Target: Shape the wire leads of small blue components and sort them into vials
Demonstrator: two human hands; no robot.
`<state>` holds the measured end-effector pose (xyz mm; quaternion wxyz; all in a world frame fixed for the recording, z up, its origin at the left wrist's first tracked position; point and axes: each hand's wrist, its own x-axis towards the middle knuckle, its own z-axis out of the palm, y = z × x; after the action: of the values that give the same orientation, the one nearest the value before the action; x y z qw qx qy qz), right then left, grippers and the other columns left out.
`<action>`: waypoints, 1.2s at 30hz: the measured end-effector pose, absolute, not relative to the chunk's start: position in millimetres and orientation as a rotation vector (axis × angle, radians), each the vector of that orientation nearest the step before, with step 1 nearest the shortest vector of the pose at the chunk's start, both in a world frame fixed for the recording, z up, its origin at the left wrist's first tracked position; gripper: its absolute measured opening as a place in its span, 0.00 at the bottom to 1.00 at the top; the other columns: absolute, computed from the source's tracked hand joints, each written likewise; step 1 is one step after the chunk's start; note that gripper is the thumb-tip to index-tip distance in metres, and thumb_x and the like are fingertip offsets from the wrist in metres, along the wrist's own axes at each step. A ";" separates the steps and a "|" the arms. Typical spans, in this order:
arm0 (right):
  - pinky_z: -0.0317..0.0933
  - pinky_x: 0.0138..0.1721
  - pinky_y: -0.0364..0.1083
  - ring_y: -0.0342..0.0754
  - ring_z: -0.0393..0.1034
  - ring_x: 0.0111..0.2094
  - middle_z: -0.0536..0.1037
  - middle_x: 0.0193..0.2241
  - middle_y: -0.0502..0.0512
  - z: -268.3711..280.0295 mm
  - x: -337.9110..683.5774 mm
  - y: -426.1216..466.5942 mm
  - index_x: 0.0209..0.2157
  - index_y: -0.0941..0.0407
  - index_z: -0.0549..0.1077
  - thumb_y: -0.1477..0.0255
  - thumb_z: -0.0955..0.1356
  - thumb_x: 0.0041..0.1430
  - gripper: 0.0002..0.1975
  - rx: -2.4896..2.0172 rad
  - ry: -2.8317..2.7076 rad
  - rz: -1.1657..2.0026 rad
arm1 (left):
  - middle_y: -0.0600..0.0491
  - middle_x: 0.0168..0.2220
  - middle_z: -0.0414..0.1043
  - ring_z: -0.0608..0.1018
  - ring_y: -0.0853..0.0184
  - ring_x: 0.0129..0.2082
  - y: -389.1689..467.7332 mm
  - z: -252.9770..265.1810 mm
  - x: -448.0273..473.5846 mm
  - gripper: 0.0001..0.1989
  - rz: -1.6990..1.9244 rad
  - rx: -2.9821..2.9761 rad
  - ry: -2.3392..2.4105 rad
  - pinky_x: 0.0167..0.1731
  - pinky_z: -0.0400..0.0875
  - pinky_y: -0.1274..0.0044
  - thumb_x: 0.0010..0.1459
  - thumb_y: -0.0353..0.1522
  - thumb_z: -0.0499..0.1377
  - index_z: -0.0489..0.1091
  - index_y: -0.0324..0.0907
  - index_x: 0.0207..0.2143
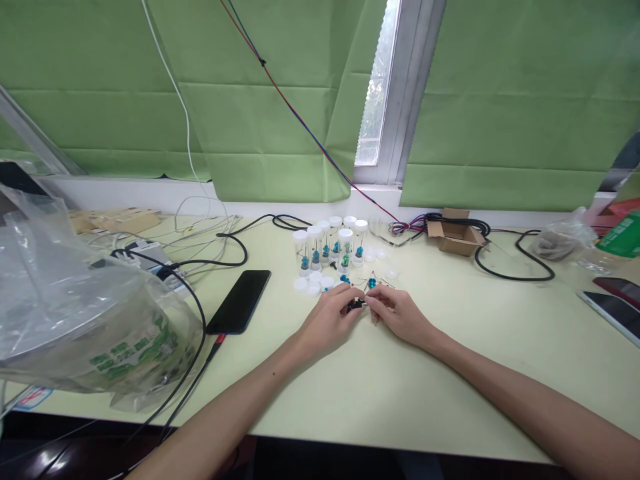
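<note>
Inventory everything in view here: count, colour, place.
white-capped tubes: about seven, clear, table centre
loose caps: several, white, around the tubes
small parts: several, mostly blue, in and near tubes
phone: one, black, left of tubes
bulky bag: one, clear, left
cardboard box: one, brown, back right
cables: several, black and white, back and left
blinds: several, green, behind
wire pair: one, red-blue, across the blinds
devices: two, dark red and black, right
table: one, pale yellow-green, beneath
left hand: one, bare, holding black part
right hand: one, bare, close beside that part
</note>
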<state>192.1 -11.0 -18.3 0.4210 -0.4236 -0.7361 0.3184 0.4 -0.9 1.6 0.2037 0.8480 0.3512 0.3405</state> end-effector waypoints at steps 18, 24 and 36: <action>0.70 0.33 0.46 0.44 0.69 0.27 0.72 0.30 0.51 -18.3 192.6 -11.5 0.45 0.55 0.69 0.64 0.65 0.65 0.11 -0.948 -1.810 0.870 | 0.54 0.32 0.69 0.70 0.68 0.30 2.0 -0.7 0.2 0.08 0.991 2.338 0.979 0.29 0.62 0.77 0.61 0.28 0.56 0.73 0.44 0.40; 0.68 0.34 0.47 0.44 0.70 0.26 0.72 0.27 0.49 -20.5 193.5 -11.4 0.43 0.55 0.70 0.65 0.64 0.66 0.10 -0.974 -1.831 0.855 | 0.55 0.32 0.69 0.69 0.69 0.30 -0.1 0.5 0.8 0.07 0.975 2.336 0.973 0.30 0.61 0.77 0.60 0.27 0.56 0.73 0.44 0.39; 0.64 0.30 0.44 0.43 0.67 0.23 0.70 0.23 0.47 -18.4 192.3 -11.0 0.35 0.56 0.70 0.62 0.63 0.67 0.12 -1.045 -1.835 0.845 | 0.56 0.32 0.67 0.69 0.69 0.31 -1.2 0.6 1.1 0.07 0.941 2.349 0.992 0.30 0.60 0.78 0.60 0.25 0.56 0.71 0.44 0.36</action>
<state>192.3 -11.0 -18.4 0.4201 -0.4170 -0.7321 0.3370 1.1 -1.2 0.6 0.2103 0.8449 0.3567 0.3387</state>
